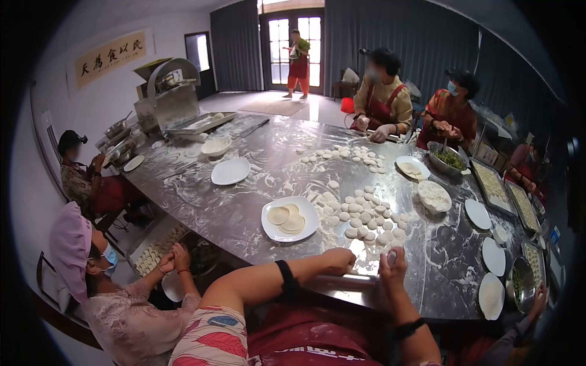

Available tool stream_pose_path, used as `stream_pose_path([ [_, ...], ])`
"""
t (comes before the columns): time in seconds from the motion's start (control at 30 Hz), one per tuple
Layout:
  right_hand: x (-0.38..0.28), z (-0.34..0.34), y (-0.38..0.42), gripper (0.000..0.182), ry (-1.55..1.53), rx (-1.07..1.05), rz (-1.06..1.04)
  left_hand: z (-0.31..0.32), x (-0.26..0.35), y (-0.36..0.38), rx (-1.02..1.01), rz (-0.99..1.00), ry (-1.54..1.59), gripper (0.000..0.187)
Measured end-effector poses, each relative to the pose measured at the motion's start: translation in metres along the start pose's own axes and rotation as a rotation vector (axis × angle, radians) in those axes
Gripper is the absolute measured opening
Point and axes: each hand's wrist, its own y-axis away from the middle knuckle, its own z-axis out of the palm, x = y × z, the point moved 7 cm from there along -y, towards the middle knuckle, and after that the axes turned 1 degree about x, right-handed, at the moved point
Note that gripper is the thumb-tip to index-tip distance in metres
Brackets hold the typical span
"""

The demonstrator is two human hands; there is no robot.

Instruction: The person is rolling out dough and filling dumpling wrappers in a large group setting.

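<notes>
My left hand [339, 261] is closed in a loose fist at the near table edge, its fingers turned down toward the steel. To its right my right hand [394, 268] is raised a little with the fingers curled; what either hand holds I cannot tell. Just beyond both hands lie many small flattened dough discs [365, 215] on floured steel. A square white plate [309, 227] to the left of them carries several rolled round wrappers [291, 218]. Glare brightens the surface between my hands.
The floured steel table [256, 204] spreads ahead. White plates [231, 171], a flour bowl [434, 197], a bowl of green filling [448, 160] and trays of dumplings [492, 186] stand around it. A person in a pink cap [70, 238] sits close on my left; others work across the table.
</notes>
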Motion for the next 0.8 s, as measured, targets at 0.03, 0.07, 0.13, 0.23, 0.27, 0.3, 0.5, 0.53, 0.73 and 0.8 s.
stream_pose_path([
  [0.03,0.004,0.004,-0.007,0.02,-0.012,-0.03,0.046,0.006,-0.002,-0.007,0.001,0.016,0.06,0.024],
  [0.07,0.002,0.002,-0.005,0.021,-0.005,-0.016,0.052,0.011,-0.003,-0.013,0.003,0.033,0.119,0.024],
  [0.13,-0.005,-0.007,0.004,0.021,0.009,0.012,0.058,0.007,0.003,-0.011,-0.049,0.03,0.176,0.019],
  [0.23,-0.043,-0.031,0.037,0.02,-0.05,0.036,-0.068,0.008,-0.009,-0.009,-0.003,0.049,0.092,0.017],
  [0.27,-0.04,-0.028,0.034,0.019,-0.074,0.034,-0.053,0.01,-0.016,-0.006,-0.023,0.035,0.219,0.018],
  [0.3,-0.035,-0.025,0.032,0.018,-0.099,0.032,-0.03,0.013,-0.019,-0.008,-0.03,0.029,0.2,0.019],
  [0.5,0.0,0.0,-0.005,0.018,0.012,0.01,-0.006,0.005,0.0,-0.015,-0.012,0.024,0.162,0.022],
  [0.53,0.001,-0.001,-0.004,0.018,0.042,0.017,-0.041,0.005,0.005,-0.011,-0.044,0.011,0.2,0.021],
  [0.73,-0.034,-0.026,0.039,0.021,-0.126,0.002,-0.021,0.009,-0.012,-0.002,-0.063,0.047,0.232,0.023],
  [0.8,-0.024,-0.015,0.011,0.022,0.053,0.024,-0.147,-0.001,0.0,0.005,-0.023,0.001,0.159,0.024],
])
